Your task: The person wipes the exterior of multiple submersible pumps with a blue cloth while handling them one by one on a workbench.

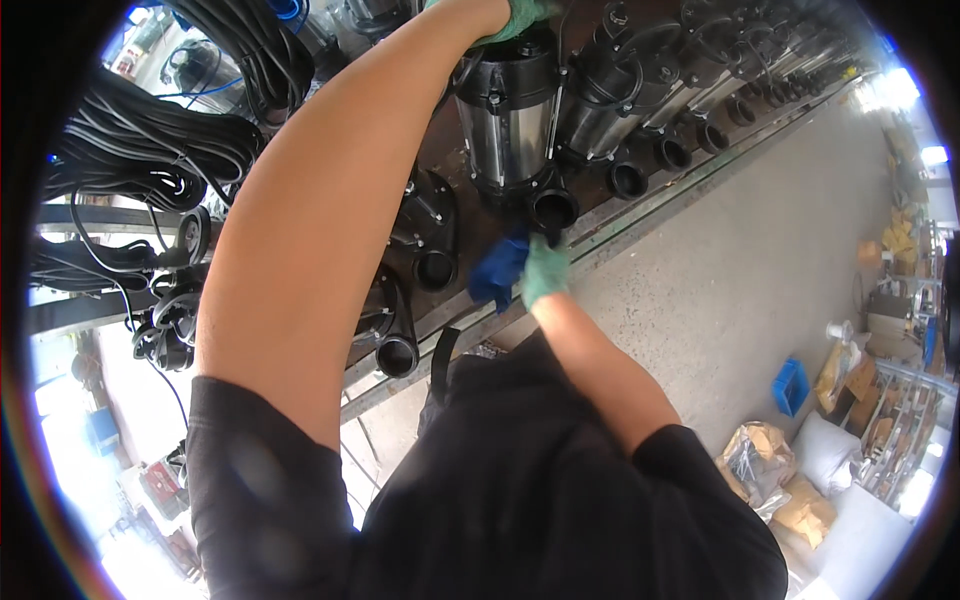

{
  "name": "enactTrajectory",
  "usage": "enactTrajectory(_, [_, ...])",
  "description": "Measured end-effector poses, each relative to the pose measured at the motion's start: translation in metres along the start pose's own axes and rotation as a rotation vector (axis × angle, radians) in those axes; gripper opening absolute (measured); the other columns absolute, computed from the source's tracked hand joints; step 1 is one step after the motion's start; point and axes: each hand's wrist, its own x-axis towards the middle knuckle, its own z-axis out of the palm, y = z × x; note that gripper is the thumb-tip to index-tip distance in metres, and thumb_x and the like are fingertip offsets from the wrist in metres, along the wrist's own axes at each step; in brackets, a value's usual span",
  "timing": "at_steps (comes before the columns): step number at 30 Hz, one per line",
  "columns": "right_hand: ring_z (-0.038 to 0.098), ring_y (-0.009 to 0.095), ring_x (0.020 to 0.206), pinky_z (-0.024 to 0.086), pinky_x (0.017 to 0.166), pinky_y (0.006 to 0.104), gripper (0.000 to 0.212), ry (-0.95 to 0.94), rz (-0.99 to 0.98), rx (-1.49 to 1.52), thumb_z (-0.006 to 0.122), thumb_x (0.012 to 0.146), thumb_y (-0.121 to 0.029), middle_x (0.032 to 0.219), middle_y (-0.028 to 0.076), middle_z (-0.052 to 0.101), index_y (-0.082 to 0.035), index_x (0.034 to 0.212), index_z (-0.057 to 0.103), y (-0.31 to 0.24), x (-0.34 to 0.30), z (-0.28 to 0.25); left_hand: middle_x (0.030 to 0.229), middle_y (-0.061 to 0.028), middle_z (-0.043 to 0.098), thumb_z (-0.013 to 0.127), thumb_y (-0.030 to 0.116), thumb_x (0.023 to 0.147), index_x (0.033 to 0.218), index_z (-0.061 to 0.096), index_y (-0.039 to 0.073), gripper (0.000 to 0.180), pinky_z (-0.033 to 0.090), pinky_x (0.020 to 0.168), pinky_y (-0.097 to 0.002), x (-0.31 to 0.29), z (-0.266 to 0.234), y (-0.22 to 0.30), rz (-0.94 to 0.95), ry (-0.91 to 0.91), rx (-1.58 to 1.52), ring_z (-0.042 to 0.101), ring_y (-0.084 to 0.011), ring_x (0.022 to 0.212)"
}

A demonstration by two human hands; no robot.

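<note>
A submersible pump (508, 130) with a black top and a bright steel body stands upright on the bench in front of me. My left hand (515, 18), in a green glove, is at the pump's top; the picture's upper edge cuts it off, so its grip does not show. Just below the pump's round black outlet (553, 208), my right hand (545, 272), also green-gloved and smeared by motion, is closed on a blue cloth (498, 272). The cloth hangs to the left of that hand, by the bench edge.
More steel-bodied pumps (610, 110) line the bench to the far right, outlets facing me. Coiled black cables (165, 140) hang at the left. Beyond the bench rail (640, 218) lies a grey floor (700, 280) with a blue crate (790, 388) and plastic bags (757, 460).
</note>
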Motion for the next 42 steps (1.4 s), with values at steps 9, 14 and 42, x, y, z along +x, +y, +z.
enactTrajectory(9, [0.064, 0.043, 0.122, 0.049, 0.106, 0.0459, 0.073, -0.198, -0.122, -0.666, 0.068, 0.095, -0.03, 0.126, 0.031, 0.068, 0.011, 0.149, 0.039, 0.021, 0.0, 0.086, 0.129, -0.0163, 0.071, 0.057, 0.042, 0.107, 0.152, 0.056, 0.016, 0.052, 0.053, 0.105, -0.0425, 0.005, 0.024, -0.01, -0.062, 0.09, -0.349, 0.07, -0.036, 0.115])
enactTrajectory(14, [0.068, 0.035, 0.107, 0.053, 0.096, 0.0431, 0.049, -0.78, -0.143, -0.391, 0.076, 0.089, -0.016, 0.118, 0.024, 0.068, -0.001, 0.133, 0.06, -0.121, -0.039, 0.001, 0.122, -0.0231, 0.072, 0.05, 0.049, 0.109, 0.136, 0.063, 0.006, 0.052, 0.053, 0.1, -0.048, -0.009, 0.032, -0.012, 0.029, 0.174, -0.301, 0.067, -0.0439, 0.115])
enactTrajectory(42, [0.072, 0.031, 0.083, 0.057, 0.076, 0.0381, 0.027, -0.307, -0.623, -0.376, 0.08, 0.091, -0.014, 0.097, 0.018, 0.074, -0.001, 0.113, 0.071, -0.168, -0.048, 0.012, 0.106, -0.0179, 0.077, 0.055, 0.048, 0.106, 0.119, 0.071, 0.01, 0.043, 0.058, 0.086, -0.0513, -0.088, 0.03, 0.049, -0.135, 0.254, -0.304, 0.073, -0.0401, 0.099])
